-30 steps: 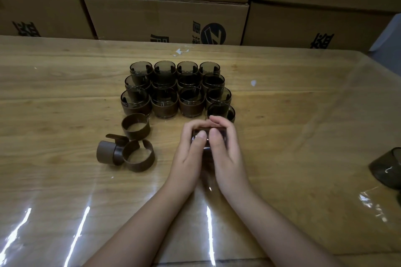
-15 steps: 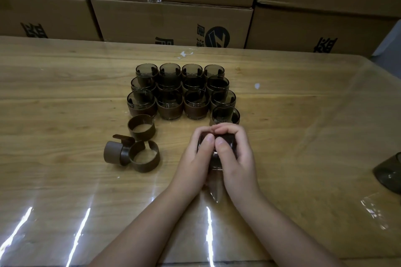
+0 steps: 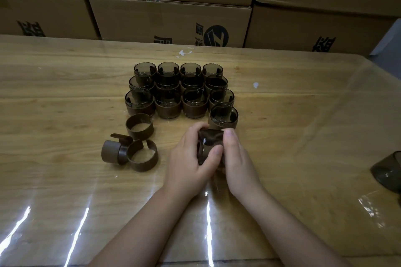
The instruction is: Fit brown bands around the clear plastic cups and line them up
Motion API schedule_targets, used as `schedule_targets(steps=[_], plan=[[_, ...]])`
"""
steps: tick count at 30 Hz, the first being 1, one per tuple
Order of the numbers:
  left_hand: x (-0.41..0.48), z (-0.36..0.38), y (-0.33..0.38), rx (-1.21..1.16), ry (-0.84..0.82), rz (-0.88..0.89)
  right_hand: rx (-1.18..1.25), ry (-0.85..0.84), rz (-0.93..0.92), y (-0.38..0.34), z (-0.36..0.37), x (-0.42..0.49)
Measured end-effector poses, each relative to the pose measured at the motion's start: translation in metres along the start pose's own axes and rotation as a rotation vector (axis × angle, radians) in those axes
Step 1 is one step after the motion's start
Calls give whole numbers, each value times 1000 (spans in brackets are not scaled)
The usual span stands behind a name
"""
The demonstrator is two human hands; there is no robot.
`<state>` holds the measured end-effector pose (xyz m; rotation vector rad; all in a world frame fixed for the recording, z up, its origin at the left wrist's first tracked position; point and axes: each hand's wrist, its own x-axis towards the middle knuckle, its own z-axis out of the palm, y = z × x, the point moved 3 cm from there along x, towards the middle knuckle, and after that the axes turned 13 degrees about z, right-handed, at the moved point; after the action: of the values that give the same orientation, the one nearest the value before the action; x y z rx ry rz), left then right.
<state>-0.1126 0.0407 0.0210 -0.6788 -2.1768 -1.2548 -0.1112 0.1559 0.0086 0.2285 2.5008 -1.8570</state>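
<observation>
Loose bands (image 3: 138, 144) lie left of the hands, banded cups (image 3: 184, 91) behind.

The left hand (image 3: 186, 162) and right hand (image 3: 237, 158) covered most of the held cup (image 3: 211, 142), so its band could not be made out. The picture's right edge cut off a dark cup (image 3: 389, 172).

My left hand (image 3: 187, 158) and my right hand (image 3: 237, 158) are both bare, and so are the wrists behind them. The fingers are slim and smooth, with short, rounded, plain nails. One nail shows clearly on my left thumb (image 3: 217, 151) and another on a finger of my right hand. My left forearm (image 3: 138, 230) and my right forearm (image 3: 288, 223) are bare too, slender and narrowing slightly toward the wrists, uncovered down to where the view cuts them off.
</observation>
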Motion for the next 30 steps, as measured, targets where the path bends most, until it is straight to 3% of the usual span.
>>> schedule_targets(steps=[4, 10, 14, 16, 21, 24, 26, 30], plan=[[5, -3, 4, 140, -45, -1, 220, -161, 272, 4, 8, 2], [7, -10, 9, 219, 20, 105, 372, -277, 396, -3, 6, -2], [6, -14, 7, 179, 104, 223, 468, -376, 377, -5, 10, -3], [4, -13, 3, 45, 105, 189, 506, -401, 386, -3, 12, -2], [8, -10, -13, -283, 109, -118, 411, -444, 335, -2, 12, -3], [11, -8, -22, -429, 98, -266, 229, -343, 257, -1, 10, -2], [8, -5, -28, -580, 94, -371, 74, -182, 133, -1, 7, -3], [10, -2, -40, -730, 134, -511, -137, 258, -331, -18, -7, -16]])
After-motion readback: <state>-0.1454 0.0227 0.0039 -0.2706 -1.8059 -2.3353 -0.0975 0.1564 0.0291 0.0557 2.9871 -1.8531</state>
